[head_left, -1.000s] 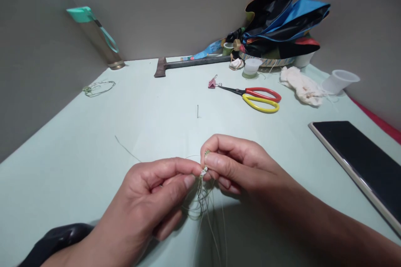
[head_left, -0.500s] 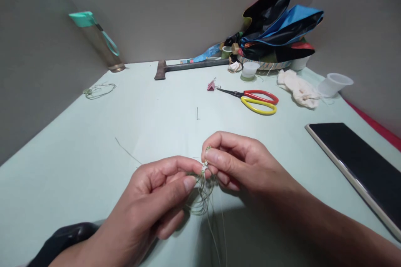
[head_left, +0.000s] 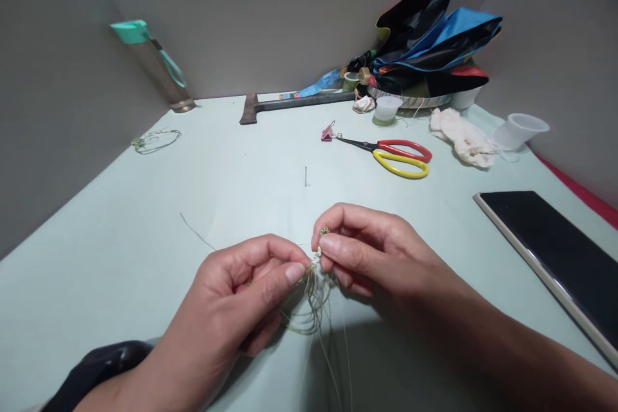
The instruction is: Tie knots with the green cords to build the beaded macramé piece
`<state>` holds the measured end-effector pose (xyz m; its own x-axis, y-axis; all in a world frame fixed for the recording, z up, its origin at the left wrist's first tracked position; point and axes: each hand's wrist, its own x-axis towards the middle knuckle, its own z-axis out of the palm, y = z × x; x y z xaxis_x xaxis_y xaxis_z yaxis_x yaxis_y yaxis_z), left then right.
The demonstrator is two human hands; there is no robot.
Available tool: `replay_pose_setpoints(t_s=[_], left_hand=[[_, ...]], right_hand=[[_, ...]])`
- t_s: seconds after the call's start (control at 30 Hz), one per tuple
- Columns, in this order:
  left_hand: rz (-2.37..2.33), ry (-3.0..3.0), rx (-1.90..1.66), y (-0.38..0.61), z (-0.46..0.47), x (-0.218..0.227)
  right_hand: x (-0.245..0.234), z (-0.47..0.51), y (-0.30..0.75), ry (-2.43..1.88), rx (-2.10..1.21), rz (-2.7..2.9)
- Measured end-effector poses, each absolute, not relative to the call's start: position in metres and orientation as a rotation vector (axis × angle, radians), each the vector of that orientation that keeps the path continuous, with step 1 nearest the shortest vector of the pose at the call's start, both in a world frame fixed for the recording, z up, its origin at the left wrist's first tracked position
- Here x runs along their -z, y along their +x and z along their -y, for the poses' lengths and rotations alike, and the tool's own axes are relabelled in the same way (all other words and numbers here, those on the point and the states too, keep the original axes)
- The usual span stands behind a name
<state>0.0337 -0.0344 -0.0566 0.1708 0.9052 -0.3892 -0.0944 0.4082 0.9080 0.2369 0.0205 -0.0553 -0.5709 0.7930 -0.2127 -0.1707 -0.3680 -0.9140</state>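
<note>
A small knotted piece of green and white cord (head_left: 316, 260) is held between my two hands, low in the middle of the view. My right hand (head_left: 369, 251) pinches its upper end, where a green knotted tip shows above the thumb. My left hand (head_left: 258, 290) is closed, thumb and forefinger pinching the cords at the lower left of the knotwork. Thin green loops (head_left: 309, 318) hang beneath the fingers, and pale strands trail down toward the front edge. One dark thread (head_left: 197, 232) sticks out on the table to the left.
Ahead lie scissors (head_left: 403, 158) with red and yellow handles, a pink binder clip (head_left: 327, 135) and a nail (head_left: 306, 177). Farther back are a hammer (head_left: 299, 103), a bottle (head_left: 157, 71), cups (head_left: 519, 132) and a cloth (head_left: 461, 135). A phone (head_left: 555, 251) is on the right, a cord coil (head_left: 157, 141) far left.
My left forefinger has drawn back from the knotwork, and its tip now meets the thumb in a pinch. My right hand keeps its grip. The view has shifted slightly.
</note>
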Motion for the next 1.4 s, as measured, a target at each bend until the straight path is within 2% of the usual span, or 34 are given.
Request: replay_pose_setpoints(t_s=[0.2, 0.43, 0.93, 1.4], left_hand=[[-1.308, 1.048, -0.902, 0.035, 0.03, 0.054], [-1.206, 0.936, -0.88, 0.035, 0.026, 0.055], [-1.329, 1.075, -0.874, 0.034, 0.031, 0.058], [-1.082, 0.835, -0.817, 0.034, 0.026, 0.054]], right_hand=[[0.057, -0.024, 0.238, -0.89, -1.909, 1.37], [0.062, -0.024, 0.242, -0.905, -1.852, 1.446], [0.064, -0.015, 0.238, -0.899, -2.056, 1.284], [0.054, -0.028, 0.236, -0.975, -1.903, 1.386]])
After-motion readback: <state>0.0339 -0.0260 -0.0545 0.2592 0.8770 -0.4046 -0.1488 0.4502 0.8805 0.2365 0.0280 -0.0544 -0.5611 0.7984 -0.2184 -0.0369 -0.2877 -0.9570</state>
